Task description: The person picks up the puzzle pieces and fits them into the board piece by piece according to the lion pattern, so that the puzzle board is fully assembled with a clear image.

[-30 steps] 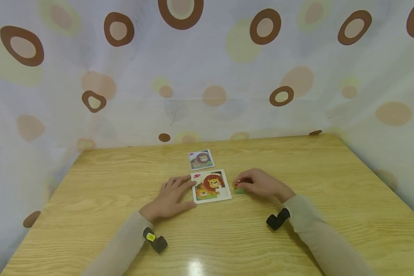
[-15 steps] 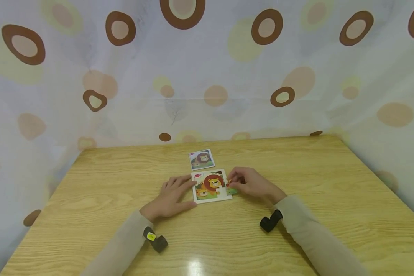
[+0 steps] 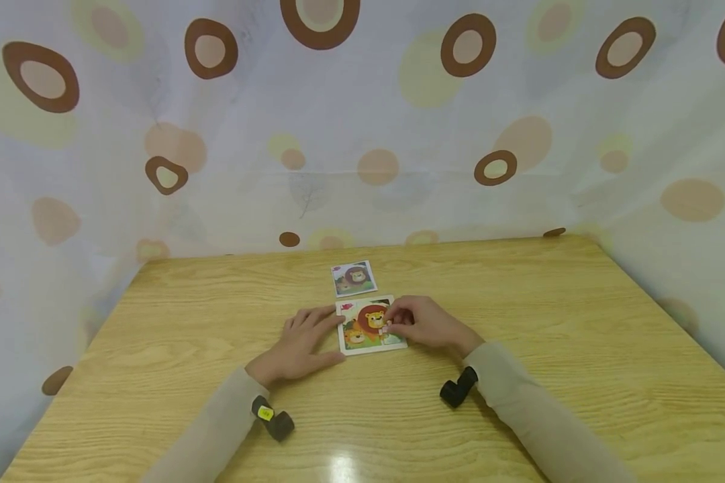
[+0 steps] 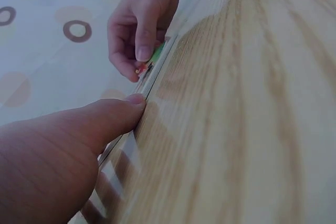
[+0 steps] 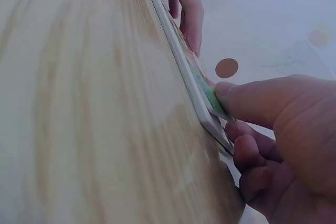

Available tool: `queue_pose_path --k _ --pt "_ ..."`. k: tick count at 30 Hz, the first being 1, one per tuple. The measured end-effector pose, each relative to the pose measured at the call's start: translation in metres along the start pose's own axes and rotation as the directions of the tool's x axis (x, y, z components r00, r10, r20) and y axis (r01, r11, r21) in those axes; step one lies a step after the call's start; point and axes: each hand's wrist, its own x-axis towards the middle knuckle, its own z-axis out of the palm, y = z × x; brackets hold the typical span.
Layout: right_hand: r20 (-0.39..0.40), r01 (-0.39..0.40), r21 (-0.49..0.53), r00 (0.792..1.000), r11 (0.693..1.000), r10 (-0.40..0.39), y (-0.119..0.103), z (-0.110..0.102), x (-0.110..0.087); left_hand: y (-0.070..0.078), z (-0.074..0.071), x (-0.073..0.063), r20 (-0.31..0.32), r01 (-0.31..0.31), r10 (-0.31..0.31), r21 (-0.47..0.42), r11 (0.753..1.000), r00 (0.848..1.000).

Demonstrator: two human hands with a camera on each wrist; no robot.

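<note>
A white-framed jigsaw board (image 3: 371,350) with a lion picture lies flat on the table. My left hand (image 3: 302,345) rests at its left side, fingers spread and fairly straight; in the left wrist view the thumb (image 4: 126,109) touches the board's near edge. Between thumb and fingers, my right hand (image 3: 431,327) pinches a mostly green puzzle piece (image 5: 212,99). It holds the piece over the lower right of the board, where a pale gap shows in the picture. In the right wrist view the piece is slightly tilted above the frame. The fingers partly hide it in the head view.
Just behind the board lies a small card (image 3: 354,279) with the same lion picture. The wood-grain table (image 3: 217,295) reaches back to a white curtain (image 3: 338,121) with brown and beige spots.
My right hand has carried the puzzle piece leftward from the table beside the board to above its lower right part. My left hand has stayed in place.
</note>
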Motion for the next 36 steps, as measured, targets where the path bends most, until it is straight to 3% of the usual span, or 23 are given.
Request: queue_pose_path --k 14,26,32,36 --pt "-0.009 0.012 -0.043 1.0 0.999 -0.012 -0.006 0.004 0.004 0.001 -0.001 -0.001 -0.012 0.0 0.0 -0.003 1.0 1.0" --pt "-0.038 -0.043 -0.064 0.998 0.997 0.04 -0.009 0.007 0.005 -0.002 -0.001 -0.003 -0.019 0.003 -0.002 0.004 1.0 1.0" --pt "-0.06 0.02 -0.087 0.998 0.996 -0.025 -0.003 0.009 -0.001 -0.003 0.002 -0.004 -0.015 0.001 -0.001 0.005 1.0 1.0" --pt "-0.104 0.033 -0.025 0.994 0.999 -0.036 0.004 0.011 -0.007 -0.001 0.001 -0.004 -0.01 0.0 0.0 -0.01 1.0 1.0"
